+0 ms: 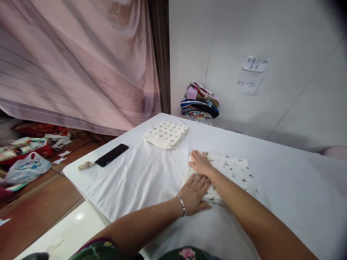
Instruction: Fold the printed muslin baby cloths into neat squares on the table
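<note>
A folded white cloth with small dark prints (235,173) lies on the white-covered table (135,180). My left hand (193,195), with a silver bangle on its wrist, lies flat and open on the near left corner of that cloth. My right hand (200,162) rests flat and open on its far left corner, fingers stretched out. A second folded cloth with grey and yellow prints (166,134) sits farther back on the table, apart from both hands.
A black phone (111,155) and a small crumpled scrap (86,165) lie near the table's left edge. A stack of folded fabrics (200,104) stands against the wall behind the table. Pink curtain at left; bags and clutter (24,159) on the wooden floor.
</note>
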Available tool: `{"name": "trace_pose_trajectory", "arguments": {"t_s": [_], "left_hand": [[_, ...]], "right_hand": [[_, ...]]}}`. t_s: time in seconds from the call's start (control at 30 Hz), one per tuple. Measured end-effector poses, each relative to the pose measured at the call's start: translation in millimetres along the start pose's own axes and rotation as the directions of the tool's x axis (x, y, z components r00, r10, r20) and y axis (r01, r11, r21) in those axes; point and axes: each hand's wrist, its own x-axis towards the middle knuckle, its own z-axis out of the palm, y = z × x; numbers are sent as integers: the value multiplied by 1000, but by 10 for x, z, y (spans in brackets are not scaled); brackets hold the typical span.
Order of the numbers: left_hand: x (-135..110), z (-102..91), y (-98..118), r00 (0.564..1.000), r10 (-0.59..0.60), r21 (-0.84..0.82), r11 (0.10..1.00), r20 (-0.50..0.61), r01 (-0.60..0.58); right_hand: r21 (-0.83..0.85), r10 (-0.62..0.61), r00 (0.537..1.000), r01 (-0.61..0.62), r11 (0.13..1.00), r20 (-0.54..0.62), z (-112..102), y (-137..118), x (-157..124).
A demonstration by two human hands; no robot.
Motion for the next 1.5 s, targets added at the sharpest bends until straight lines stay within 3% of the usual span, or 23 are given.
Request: {"name": "trace_pose_trajectory", "arguments": {"t_s": [0.13, 0.27, 0.37, 0.47, 0.6, 0.7, 0.77, 0.87, 1.0, 1.1, 1.23, 1.33, 1.43, 1.5], "left_hand": [[11, 23, -5, 1000, -10, 2, 1000, 19, 10], [13, 78, -35, 1000, -14, 24, 1000, 7, 13], [10, 92, -50, 1000, 0, 42, 999, -22, 1], [25, 76, -51, 999, 12, 51, 999, -33, -11], [54, 42, -30, 1000, 11, 71, 997, -7, -11], [63, 39, -21, 1000, 8, 80, 997, 1, -8], [63, 49, -22, 1000, 5, 78, 997, -2, -5], [62, 60, -27, 1000, 10, 62, 998, -17, -9], [62, 33, -34, 999, 23, 28, 999, -49, -22], [49, -3, -47, 996, 48, 2, 999, -72, -48], [30, -22, -50, 992, 72, -61, 995, -100, -78], [75, -27, 19, 990, 42, -127, 990, -138, -60], [235, -43, 209, 984, 35, -211, 975, -172, -71], [411, -53, 397, 982, 59, -260, 960, -179, -105]], "right_hand": [[54, 30, 995, -35, 998, 95, 244, 48, 11], [171, 25, 988, -52, 984, 155, 4, 207, -167], [107, 103, 993, -109, 988, 63, -264, 477, -527], [-27, 263, 964, -265, 964, -46, -363, 809, -1021], [-34, 467, 884, -468, 883, -30, -171, 1146, -1522], [66, 500, 866, -500, 863, 19, -37, 1245, -1617], [179, 510, 860, -504, 845, 13, -45, 1254, -1622], [424, 563, 822, -481, 767, -84, -167, 1227, -1721], [648, 625, 766, -403, 646, -147, -355, 1111, -2129], [682, 611, 785, -394, 616, -99, -421, 973, -2487], [662, 564, 813, -344, 666, -144, -416, 835, -2755], [637, 618, 766, -391, 664, -174, -396, 798, -2761], [717, 760, 650, -524, 460, -12, -349, 792, -2688], [779, 790, 602, -548, 306, 114, -296, 792, -2644]]}}
